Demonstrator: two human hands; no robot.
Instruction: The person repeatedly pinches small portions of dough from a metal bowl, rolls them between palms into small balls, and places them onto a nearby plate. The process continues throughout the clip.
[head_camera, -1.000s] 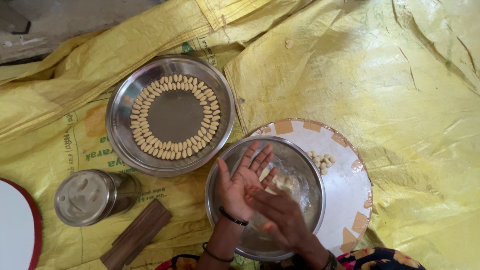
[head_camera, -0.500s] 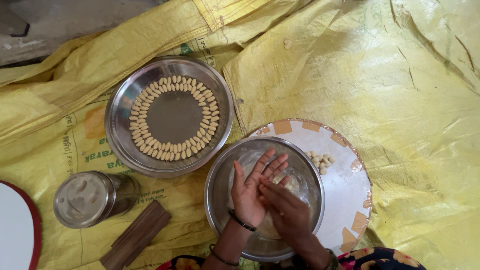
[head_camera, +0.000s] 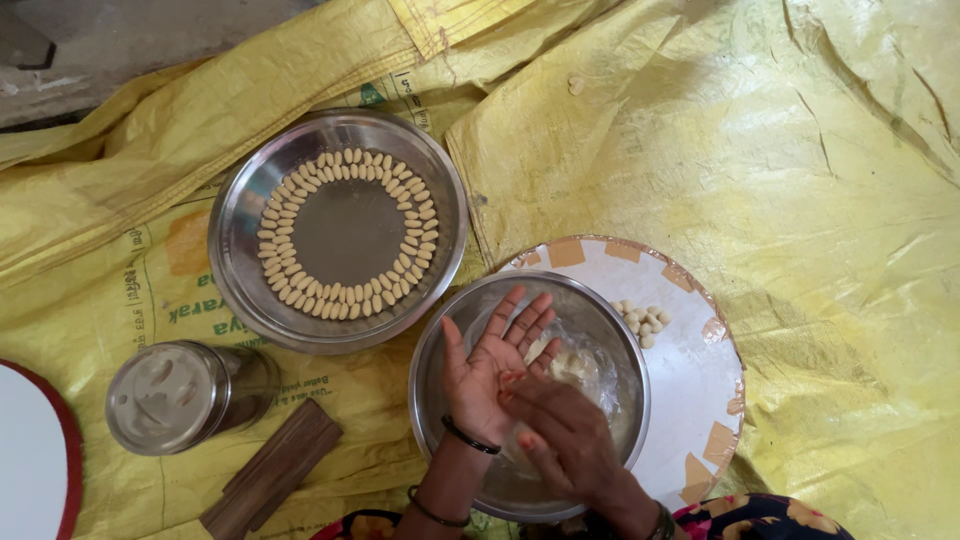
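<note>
My left hand is held flat, palm up, fingers spread, over a steel bowl. My right hand lies across its palm with fingers pressed down, and a small pale piece of dough seems to sit between them, mostly hidden. A lump of pale dough rests in the bowl just right of my fingers. The bowl stands on a round white board with tan patches at its rim. Up and left, a steel plate carries a double ring of small dough pieces.
A few loose dough pieces lie on the white board beside the bowl. A lidded steel container and a dark wooden block sit at lower left, a red-rimmed white disc at the left edge. Yellow woven sacking covers the ground.
My right hand has slid back and forth across the left palm, and both hands have shifted slightly toward me over the bowl.
</note>
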